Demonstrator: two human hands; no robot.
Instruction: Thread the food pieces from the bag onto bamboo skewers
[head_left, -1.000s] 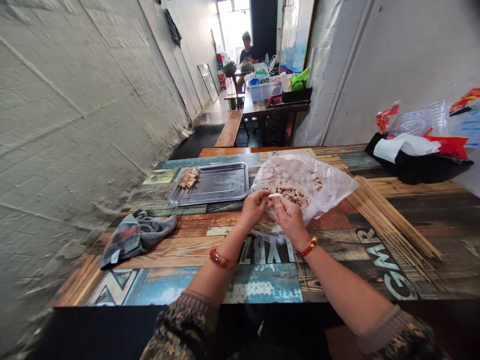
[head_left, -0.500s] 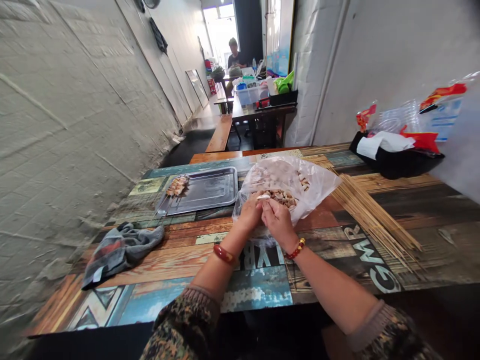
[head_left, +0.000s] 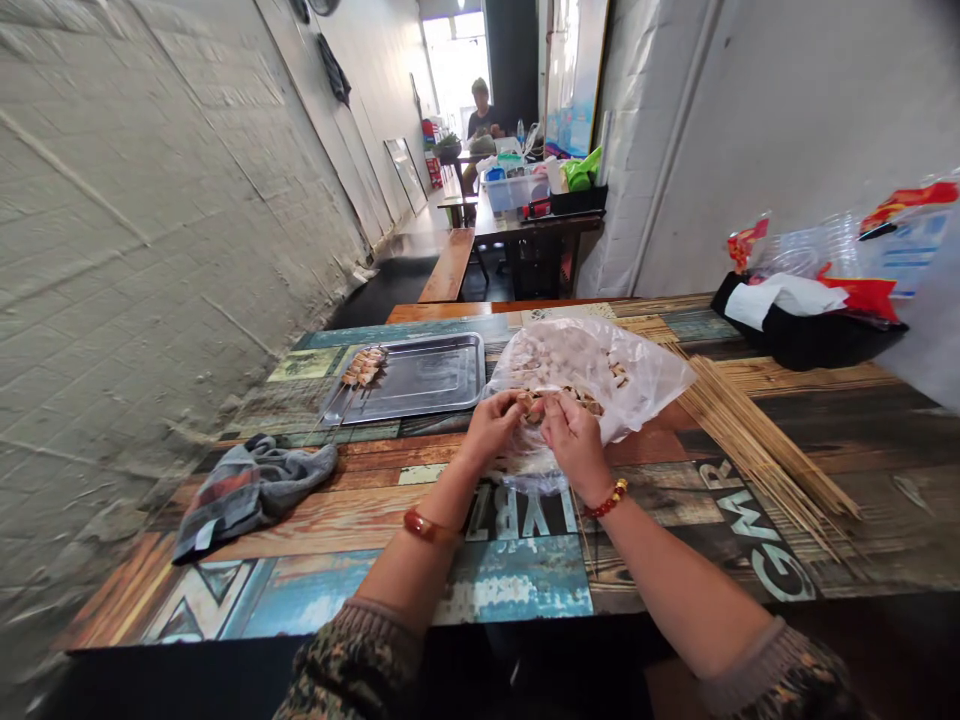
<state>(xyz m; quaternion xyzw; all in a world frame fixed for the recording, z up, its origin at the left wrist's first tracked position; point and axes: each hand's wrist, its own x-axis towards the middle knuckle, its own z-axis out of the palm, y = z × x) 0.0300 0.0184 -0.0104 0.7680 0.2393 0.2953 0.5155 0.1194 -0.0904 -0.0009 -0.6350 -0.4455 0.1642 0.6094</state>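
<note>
My left hand is closed, its fingertips pinching a piece of meat above an open clear plastic bag. Beside it my right hand is closed too, fingertips close to the left ones. A thin bamboo skewer runs down from under the right hand toward the table's front edge; its upper end is hidden. Cut meat pieces lie in the bag behind my fingers. To the left, a metal tray bears several meat skewers at its left end.
A bundle of bamboo skewers lies right of the bag. At the left lies a grey cloth. A black container with packets stands at the back right. Farther off are a bench, another table and a seated person.
My hands have moved slightly apart, the left one turning so its fingers show more. The whole view has shifted, so things appear a little farther right.
</note>
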